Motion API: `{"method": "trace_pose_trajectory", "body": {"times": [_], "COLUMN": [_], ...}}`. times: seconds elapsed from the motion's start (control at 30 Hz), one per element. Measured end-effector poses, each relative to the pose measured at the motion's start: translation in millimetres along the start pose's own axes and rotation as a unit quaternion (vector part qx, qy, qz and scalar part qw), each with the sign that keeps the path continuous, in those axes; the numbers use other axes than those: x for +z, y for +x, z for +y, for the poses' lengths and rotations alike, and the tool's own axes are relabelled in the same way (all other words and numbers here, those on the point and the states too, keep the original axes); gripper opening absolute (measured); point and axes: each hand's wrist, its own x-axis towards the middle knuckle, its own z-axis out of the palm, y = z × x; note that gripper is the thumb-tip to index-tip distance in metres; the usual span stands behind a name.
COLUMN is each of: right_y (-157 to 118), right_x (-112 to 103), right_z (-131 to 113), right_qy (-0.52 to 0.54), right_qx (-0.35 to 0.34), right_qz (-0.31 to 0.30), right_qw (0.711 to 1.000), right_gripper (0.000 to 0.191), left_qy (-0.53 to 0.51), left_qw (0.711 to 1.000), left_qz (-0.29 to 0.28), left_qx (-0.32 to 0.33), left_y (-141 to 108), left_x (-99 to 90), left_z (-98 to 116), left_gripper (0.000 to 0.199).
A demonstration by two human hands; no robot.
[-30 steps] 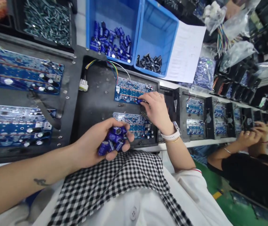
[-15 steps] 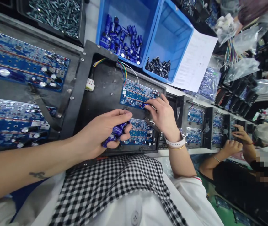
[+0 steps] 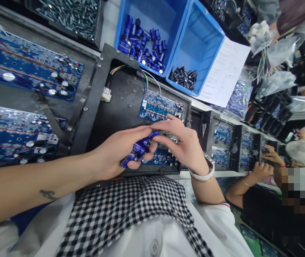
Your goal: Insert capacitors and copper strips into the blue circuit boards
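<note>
Several blue capacitors [image 3: 139, 149] lie in the curled fingers of my left hand [image 3: 120, 150], above the near part of the black tray [image 3: 112, 117]. My right hand [image 3: 180, 139] meets it at the fingertips, thumb and forefinger closed around one blue capacitor [image 3: 154, 134] at the top of the bunch. Just beyond my hands is a blue circuit board [image 3: 159, 107] with coloured wires at its left end. A second circuit board [image 3: 163, 157] is partly hidden under my right hand.
Behind the tray stand a blue bin of blue capacitors [image 3: 152, 21] and a blue bin of small black capacitors [image 3: 200, 43]. Larger boards [image 3: 21, 71] are at the left. A co-worker's hands [image 3: 262, 169] are at the right, beside more framed boards [image 3: 220, 132].
My right hand has moved left and nearer, from the upper circuit board to the capacitors in my left hand. The view has shifted slightly.
</note>
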Motion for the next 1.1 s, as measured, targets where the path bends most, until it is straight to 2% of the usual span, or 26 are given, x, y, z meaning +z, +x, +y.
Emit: {"method": "trace_pose_trajectory", "body": {"times": [0.07, 0.17, 0.33, 0.5, 0.7, 0.8, 0.87, 0.93, 1.0, 1.1], "right_y": [6, 16, 23, 25, 25, 21, 19, 21, 26, 37], "right_x": [5, 17, 23, 19, 20, 15, 12, 12, 17, 29], "right_z": [3, 20, 29, 23, 27, 9, -6, -16, -14, 1], "right_qy": [-0.056, -0.167, -0.225, -0.243, -0.227, -0.158, -0.1, -0.083, -0.114, -0.164], "right_qx": [0.015, 0.044, 0.037, 0.015, -0.047, -0.028, -0.028, -0.031, -0.023, -0.007], "right_qz": [0.021, 0.041, 0.013, 0.002, 0.01, 0.031, 0.01, -0.005, 0.018, 0.037], "right_qw": [0.998, 0.984, 0.974, 0.97, 0.973, 0.987, 0.994, 0.996, 0.993, 0.986], "right_gripper": [0.018, 0.018, 0.021, 0.021, 0.019, 0.025, 0.03, 0.023, 0.017, 0.015], "left_qy": [-0.01, -0.019, -0.012, 0.014, -0.075, -0.092, -0.1, -0.112, -0.124, -0.141], "left_qw": [1.0, 0.998, 0.997, 0.998, 0.995, 0.993, 0.993, 0.992, 0.99, 0.986], "left_qz": [0.019, 0.043, 0.018, 0.009, 0.067, 0.07, 0.062, 0.057, 0.067, 0.088], "left_qx": [-0.015, -0.044, -0.076, -0.06, 0.011, 0.025, 0.018, 0.013, 0.013, 0.007], "left_y": [2, 3, -3, -14, -11, -8, -7, -5, -4, -4], "left_x": [-0.1, -1.2, -4.1, -9.1, -13.3, -14.3, -13.8, -12.3, -10.5, -8.9], "left_z": [1, 3, 4, 4, 4, 2, 1, 1, 1, 4], "left_gripper": [0.018, 0.019, 0.021, 0.033, 0.015, 0.014, 0.016, 0.018, 0.02, 0.024]}}
